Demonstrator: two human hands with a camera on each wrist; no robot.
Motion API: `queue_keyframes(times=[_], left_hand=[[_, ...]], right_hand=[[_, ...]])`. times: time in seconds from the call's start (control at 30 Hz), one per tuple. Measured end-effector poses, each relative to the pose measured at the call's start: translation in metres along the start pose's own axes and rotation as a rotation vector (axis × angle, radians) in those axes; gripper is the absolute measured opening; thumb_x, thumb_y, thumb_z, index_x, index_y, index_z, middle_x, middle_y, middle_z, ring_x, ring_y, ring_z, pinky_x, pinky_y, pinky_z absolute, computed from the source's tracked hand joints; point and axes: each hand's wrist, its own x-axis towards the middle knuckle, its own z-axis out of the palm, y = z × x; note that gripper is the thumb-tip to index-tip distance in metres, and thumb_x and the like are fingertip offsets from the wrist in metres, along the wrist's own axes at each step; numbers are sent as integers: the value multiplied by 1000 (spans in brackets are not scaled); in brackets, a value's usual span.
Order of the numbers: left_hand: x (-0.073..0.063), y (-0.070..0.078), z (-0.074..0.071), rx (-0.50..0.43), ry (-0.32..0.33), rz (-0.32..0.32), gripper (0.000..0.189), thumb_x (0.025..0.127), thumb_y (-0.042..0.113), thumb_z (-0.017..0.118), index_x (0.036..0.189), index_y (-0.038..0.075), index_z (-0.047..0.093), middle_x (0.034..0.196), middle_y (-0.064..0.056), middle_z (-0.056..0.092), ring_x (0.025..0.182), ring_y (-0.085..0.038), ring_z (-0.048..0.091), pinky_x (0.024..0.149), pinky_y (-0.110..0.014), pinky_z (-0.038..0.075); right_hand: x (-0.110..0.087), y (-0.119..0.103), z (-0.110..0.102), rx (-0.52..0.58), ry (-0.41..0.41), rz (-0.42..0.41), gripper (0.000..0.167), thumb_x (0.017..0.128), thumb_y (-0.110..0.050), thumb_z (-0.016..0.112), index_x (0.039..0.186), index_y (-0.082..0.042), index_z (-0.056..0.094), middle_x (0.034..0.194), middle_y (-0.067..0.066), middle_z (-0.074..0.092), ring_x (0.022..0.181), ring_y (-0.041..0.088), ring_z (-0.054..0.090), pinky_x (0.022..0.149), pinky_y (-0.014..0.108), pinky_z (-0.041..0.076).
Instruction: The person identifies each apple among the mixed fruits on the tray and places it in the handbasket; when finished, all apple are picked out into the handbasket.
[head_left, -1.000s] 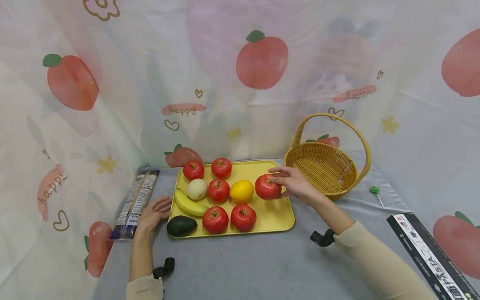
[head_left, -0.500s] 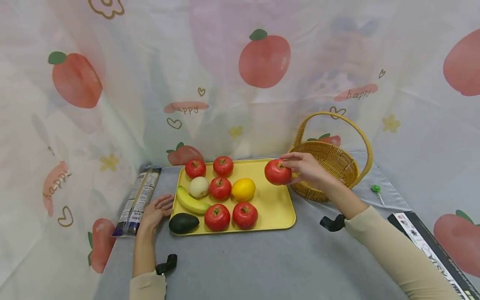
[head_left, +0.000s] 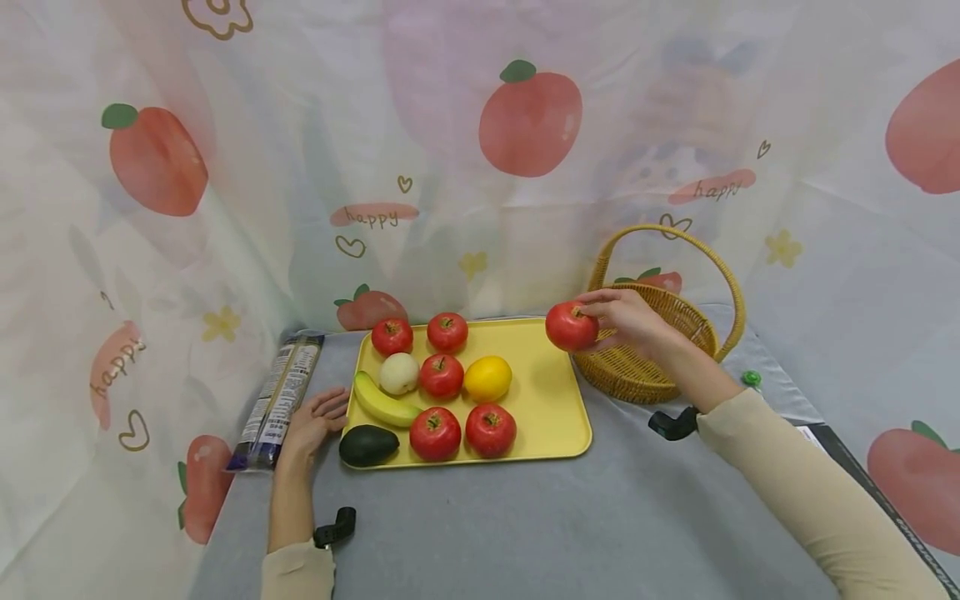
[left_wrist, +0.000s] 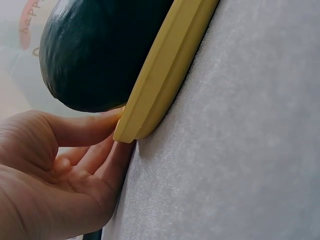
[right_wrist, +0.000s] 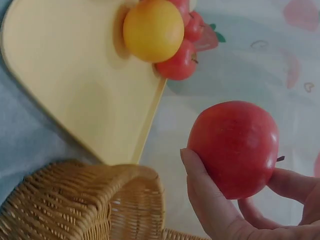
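My right hand (head_left: 626, 321) grips a red apple (head_left: 572, 326) by its side, raised over the tray's far right corner and in front of the wicker basket (head_left: 626, 373). The right wrist view shows thumb and fingers around that apple (right_wrist: 234, 150). At the left edge of the yellow tray (head_left: 551, 417), my left hand (head_left: 309, 427) holds the rim. In the left wrist view, its digits meet the tray rim (left_wrist: 160, 75) close beside a dark avocado (left_wrist: 100, 50). Several red apples (head_left: 491, 431), a banana (head_left: 384, 403), a pale round fruit (head_left: 399, 373) and a lemon (head_left: 487, 379) lie on the tray.
The basket's tall handle (head_left: 738, 292) arches up behind my right hand. A long plastic packet (head_left: 281, 400) lies left of the tray. To the right are a green lollipop (head_left: 752, 378) and a dark box (head_left: 862, 479), partly hidden by my sleeve. A printed curtain (head_left: 435, 125) hangs behind.
My right hand has lifted the apple from the tray's right part and carried it up and right, towards the basket. My left hand has stayed at the tray's edge.
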Motion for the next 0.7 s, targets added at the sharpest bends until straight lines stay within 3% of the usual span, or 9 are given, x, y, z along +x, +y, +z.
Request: queue_keyframes(times=[0.37, 0.7], left_hand=[[1, -1, -1, 0, 15, -8, 68, 97, -12, 61, 159, 3, 40, 159, -20, 46, 141, -30, 51, 89, -16, 53], [2, 1, -1, 15, -9, -15, 68, 97, -9, 62, 160, 3, 39, 160, -20, 44, 144, -34, 48, 88, -15, 53]], right_hand=[[28, 1, -31, 23, 13, 102, 52, 109, -14, 51, 157, 2, 38, 164, 24, 28, 143, 51, 37, 94, 63, 54], [49, 10, -47, 32, 48, 167, 57, 110, -10, 45, 163, 2, 27, 168, 28, 15, 148, 55, 28, 100, 70, 45]])
